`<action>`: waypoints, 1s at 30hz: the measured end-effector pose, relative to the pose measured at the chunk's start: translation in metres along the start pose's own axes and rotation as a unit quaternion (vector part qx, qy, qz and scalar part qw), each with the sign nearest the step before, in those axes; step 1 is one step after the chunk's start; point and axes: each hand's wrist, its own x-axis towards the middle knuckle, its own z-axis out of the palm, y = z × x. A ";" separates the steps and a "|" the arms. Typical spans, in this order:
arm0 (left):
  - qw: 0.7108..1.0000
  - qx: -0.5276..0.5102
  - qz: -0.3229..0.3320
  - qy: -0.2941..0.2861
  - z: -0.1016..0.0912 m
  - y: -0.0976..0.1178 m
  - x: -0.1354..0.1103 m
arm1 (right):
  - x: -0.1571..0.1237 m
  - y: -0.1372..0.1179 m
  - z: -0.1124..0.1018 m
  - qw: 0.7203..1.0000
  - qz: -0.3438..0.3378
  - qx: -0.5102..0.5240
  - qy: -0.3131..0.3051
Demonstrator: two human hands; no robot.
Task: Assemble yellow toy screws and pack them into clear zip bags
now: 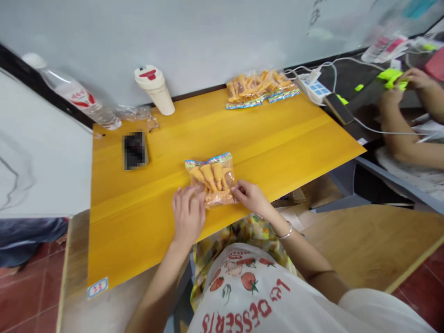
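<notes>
Yellow wood tabletop [145, 231], a clear foil-topped plastic bag of orange chicken feet [211, 179] lying near its front edge, left hand [189, 215] and right hand [251, 198] clamped on its lower corners

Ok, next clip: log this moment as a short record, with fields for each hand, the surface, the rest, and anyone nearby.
left hand: fingertips at the lower left of a clear plastic packet of orange drumstick-shaped pieces
right hand: fingers at the packet's lower right edge; metal bangle on the wrist
surface: yellow wooden tabletop
rest: pile of similar packets, cream tumbler, plastic water bottle, power strip
nearby: co-worker's hands at a bright green item
</notes>
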 end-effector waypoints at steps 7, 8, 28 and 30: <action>0.983 0.067 0.150 -0.086 0.007 0.020 -0.005 | 0.009 -0.001 0.002 0.937 0.028 0.322 -0.130; 0.985 0.071 0.140 -0.079 0.007 0.017 -0.003 | 0.008 -0.002 0.004 0.929 0.031 0.341 -0.143; 0.945 -0.288 -0.106 0.114 0.015 -0.031 0.059 | 0.086 -0.021 -0.014 0.917 -0.380 -0.023 0.117; 0.919 -0.326 -0.178 0.131 0.034 -0.044 0.070 | 0.122 -0.033 -0.031 0.949 -0.274 0.044 0.146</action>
